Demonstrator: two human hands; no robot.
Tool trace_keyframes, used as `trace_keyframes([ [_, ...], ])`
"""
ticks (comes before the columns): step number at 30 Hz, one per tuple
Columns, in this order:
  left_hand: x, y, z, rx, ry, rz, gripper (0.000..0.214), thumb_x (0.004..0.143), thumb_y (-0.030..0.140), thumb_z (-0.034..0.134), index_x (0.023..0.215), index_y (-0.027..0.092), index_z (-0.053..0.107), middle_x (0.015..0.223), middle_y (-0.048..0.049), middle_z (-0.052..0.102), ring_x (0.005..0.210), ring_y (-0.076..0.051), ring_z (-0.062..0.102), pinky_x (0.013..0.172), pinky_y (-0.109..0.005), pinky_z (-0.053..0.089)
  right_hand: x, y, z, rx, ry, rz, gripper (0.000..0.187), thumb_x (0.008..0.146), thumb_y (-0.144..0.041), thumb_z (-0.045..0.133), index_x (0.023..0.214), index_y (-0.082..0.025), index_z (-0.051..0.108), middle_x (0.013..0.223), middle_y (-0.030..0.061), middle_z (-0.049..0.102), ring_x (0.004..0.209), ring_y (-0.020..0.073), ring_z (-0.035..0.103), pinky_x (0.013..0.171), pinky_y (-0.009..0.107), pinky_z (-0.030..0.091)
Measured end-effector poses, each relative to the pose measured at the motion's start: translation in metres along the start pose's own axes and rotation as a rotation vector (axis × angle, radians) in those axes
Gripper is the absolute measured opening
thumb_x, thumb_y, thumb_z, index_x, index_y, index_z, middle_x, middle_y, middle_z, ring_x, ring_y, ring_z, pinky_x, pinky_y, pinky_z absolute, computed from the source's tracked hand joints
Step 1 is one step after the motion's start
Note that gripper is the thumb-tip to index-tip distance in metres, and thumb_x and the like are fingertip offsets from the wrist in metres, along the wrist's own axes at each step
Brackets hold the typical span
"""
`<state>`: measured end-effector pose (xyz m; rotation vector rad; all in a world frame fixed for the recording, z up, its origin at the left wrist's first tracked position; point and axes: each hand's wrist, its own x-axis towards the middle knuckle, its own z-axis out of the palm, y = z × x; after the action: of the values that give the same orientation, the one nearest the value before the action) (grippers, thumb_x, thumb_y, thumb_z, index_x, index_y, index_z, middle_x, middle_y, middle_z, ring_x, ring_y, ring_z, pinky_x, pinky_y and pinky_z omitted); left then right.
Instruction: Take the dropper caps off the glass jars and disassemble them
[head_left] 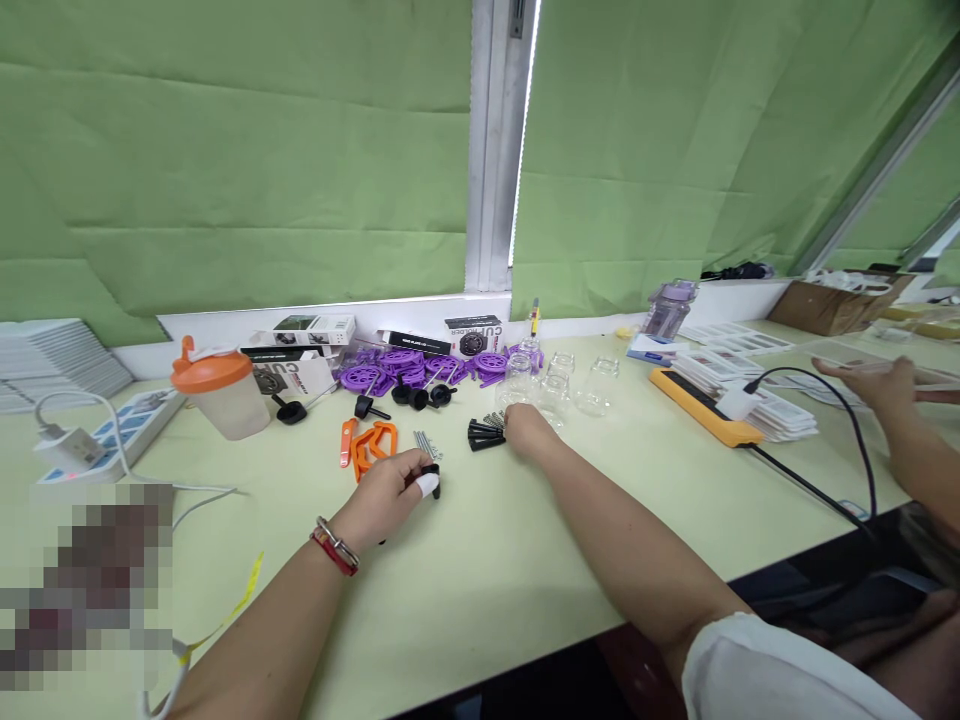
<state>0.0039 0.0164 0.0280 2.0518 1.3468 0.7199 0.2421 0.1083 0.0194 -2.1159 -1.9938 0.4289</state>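
My left hand [390, 493], with a white finger cot on one finger, pinches a small black plastic part [433, 478] low over the pale green table [480, 580]. Just beyond it lie a few thin metal pins [426, 443] and orange clips [369, 446]. My right hand [527, 430] reaches further out, fingers curled down at a pile of black rods [484, 433], close to clear glass jars [559, 385]. Whether it grips a rod is hidden.
Purple wheel parts [420, 368], black knobs and product boxes [307, 335] lie along the window sill. An orange-lidded shaker cup [219, 392] and a power strip [127, 425] stand left. Another person's hand [885, 385] works at right, near a yellow device [705, 405] and black cable.
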Motion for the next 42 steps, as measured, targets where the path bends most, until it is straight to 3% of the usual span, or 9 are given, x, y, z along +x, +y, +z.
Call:
trace_keyframes([
  [28, -0.0003, -0.0023, 0.0006, 0.006, -0.021, -0.024, 0.021, 0.082, 0.039, 0.050, 0.083, 0.019, 0.057, 0.065, 0.0031, 0.051, 0.060, -0.013, 0.043, 0.057, -0.025, 0.034, -0.0064, -0.0032, -0.0034, -0.071, -0.054, 0.036, 0.025, 0.073, 0.000, 0.058, 0.094, -0.009, 0.068, 0.093, 0.0164, 0.068, 0.085, 0.0231, 0.066, 0.061, 0.024, 0.041],
  [42, 0.0007, -0.0022, 0.0012, 0.007, -0.026, -0.009, 0.020, 0.083, 0.037, 0.050, 0.081, 0.019, 0.056, 0.065, 0.0035, 0.051, 0.059, -0.012, 0.043, 0.055, -0.025, 0.033, -0.0088, -0.0026, -0.0037, -0.098, -0.010, 0.020, 0.029, 0.073, 0.001, 0.056, 0.097, -0.011, 0.067, 0.094, 0.0154, 0.068, 0.085, 0.0226, 0.066, 0.059, 0.024, 0.041],
])
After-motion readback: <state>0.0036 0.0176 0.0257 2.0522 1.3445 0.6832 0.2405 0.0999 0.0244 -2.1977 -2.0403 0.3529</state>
